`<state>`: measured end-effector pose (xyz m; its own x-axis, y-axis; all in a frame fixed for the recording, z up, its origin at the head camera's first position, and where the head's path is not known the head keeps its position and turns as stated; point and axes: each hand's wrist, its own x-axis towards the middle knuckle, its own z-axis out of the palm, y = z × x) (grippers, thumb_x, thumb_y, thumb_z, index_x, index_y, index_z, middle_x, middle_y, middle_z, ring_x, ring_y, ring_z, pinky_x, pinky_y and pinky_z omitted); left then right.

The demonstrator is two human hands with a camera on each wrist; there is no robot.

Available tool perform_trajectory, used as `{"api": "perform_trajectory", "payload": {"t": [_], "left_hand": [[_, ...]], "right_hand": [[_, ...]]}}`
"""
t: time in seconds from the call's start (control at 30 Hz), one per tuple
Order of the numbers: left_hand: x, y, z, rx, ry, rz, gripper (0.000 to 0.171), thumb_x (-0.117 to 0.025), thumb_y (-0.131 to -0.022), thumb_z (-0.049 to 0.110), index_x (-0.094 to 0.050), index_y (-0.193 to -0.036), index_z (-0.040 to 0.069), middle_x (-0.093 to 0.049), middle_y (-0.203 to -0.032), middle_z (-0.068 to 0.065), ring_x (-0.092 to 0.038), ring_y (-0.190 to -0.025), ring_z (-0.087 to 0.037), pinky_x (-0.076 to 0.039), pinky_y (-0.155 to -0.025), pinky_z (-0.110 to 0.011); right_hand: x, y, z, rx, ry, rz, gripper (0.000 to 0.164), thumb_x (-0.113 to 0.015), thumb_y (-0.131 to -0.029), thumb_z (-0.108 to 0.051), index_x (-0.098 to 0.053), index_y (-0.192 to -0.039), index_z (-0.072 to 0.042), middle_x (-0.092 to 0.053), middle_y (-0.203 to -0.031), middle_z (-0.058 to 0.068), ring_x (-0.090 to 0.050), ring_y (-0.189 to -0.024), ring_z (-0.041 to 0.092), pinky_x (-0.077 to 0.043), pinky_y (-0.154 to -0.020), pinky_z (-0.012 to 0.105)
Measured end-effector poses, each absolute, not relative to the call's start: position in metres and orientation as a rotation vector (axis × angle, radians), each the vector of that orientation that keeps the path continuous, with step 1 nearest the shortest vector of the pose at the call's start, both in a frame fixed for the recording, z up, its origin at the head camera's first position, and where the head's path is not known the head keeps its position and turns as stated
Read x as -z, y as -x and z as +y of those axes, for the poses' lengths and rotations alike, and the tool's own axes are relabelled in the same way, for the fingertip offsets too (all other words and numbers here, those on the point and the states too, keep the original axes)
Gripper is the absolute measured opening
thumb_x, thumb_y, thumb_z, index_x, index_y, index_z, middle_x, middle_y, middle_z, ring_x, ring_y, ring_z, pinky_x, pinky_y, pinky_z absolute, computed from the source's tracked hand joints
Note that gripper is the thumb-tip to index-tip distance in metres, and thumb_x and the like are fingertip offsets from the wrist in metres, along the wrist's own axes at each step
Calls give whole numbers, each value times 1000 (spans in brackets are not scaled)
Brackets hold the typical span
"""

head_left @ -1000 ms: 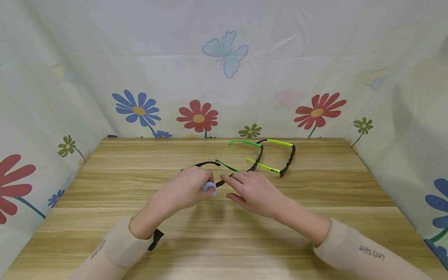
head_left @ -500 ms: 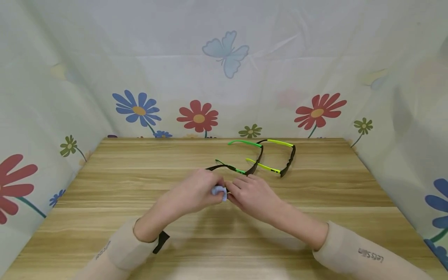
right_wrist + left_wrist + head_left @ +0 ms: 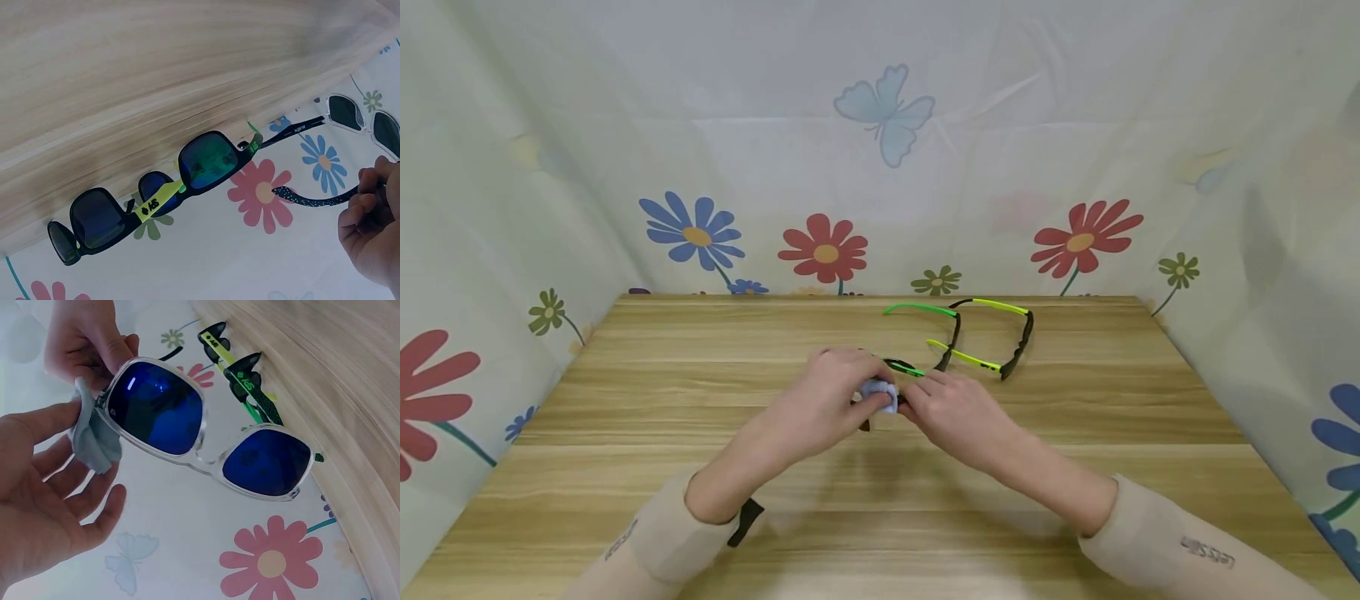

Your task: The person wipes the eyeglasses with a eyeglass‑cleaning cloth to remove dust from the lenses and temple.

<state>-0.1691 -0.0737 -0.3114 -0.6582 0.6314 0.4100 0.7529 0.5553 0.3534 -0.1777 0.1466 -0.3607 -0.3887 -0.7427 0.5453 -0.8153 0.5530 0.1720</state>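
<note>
So I've got a pair of clear-framed sunglasses (image 3: 195, 432) up in both hands, held above the wooden table (image 3: 1000, 508), roughly in the middle of it. The lenses look deep blue from my left wrist. My left hand (image 3: 827, 400) is pinching a small light-blue cloth (image 3: 95, 439) with thumb and fingertips, right up at the outer corner of the frame by the hinge. The other fingers on that hand are just loosely bent. My right hand (image 3: 955, 417) has its fingers curled round one of the arms, the dark speckled one (image 3: 319, 201), close beside the cloth. From the head view my hands cover most of the frame, so you can't really tell how much of the lens the cloth touches.

Behind my hands and off to the right, two more pairs sit on the wood with their arms unfolded: the green-armed pair (image 3: 957, 333) and, to the right of that, the yellow-armed pair (image 3: 1024, 342). Both have black fronts facing right. Backdrop's a white sheet (image 3: 760, 142) printed with flowers and a blue butterfly (image 3: 887, 115). My beige sleeves (image 3: 1138, 533) have dark lettering on them.
</note>
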Motion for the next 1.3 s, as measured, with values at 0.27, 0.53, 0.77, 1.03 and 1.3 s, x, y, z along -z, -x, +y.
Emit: {"api": "perform_trajectory", "payload": {"t": [0.27, 0.53, 0.77, 1.03, 1.3], "left_hand": [[304, 168, -78, 854, 962, -2399, 24, -87, -84, 10, -72, -102, 7, -72, -94, 1, -61, -89, -14, -56, -73, -29], [307, 168, -83, 924, 952, -2336, 23, -86, -84, 9, -70, -100, 6, -71, -95, -3, -62, -82, -13, -54, -61, -25], [315, 170, -80, 981, 1058, -2210, 20, -88, -81, 7, -76, -97, 6, -68, -102, -2, -68, -90, -14, -57, -71, -24], [315, 169, -73, 909, 1116, -2151, 22, -89, -79, 8, -79, -98, 4, -71, -104, -6, -68, -98, -19, -57, -86, -27], [313, 171, -75, 881, 1115, -2138, 25, -90, -78, 5, -79, -100, 2, -72, -105, -8, -68, -100, -21, -57, -86, -29]], "right_hand": [[355, 179, 156, -324, -1206, -2342, 19, -78, -93, -13, -62, -87, -6, -56, -72, -2, -54, -64, 14, -45, -57, 27], [347, 180, 164, -479, -1140, -2390, 15, -74, -96, -12, -61, -92, -6, -47, -70, -7, -45, -60, 9, -42, -54, 25], [342, 183, 168, -513, -1122, -2401, 15, -71, -97, -8, -57, -91, -7, -44, -68, -7, -41, -57, 7, -38, -50, 23], [339, 183, 169, -458, -1101, -2450, 16, -67, -100, -8, -54, -91, -5, -44, -71, -5, -41, -61, 10, -39, -53, 24], [337, 185, 173, -461, -1078, -2452, 16, -63, -103, -10, -52, -93, -4, -42, -71, -4, -42, -60, 12, -38, -51, 24]]}}
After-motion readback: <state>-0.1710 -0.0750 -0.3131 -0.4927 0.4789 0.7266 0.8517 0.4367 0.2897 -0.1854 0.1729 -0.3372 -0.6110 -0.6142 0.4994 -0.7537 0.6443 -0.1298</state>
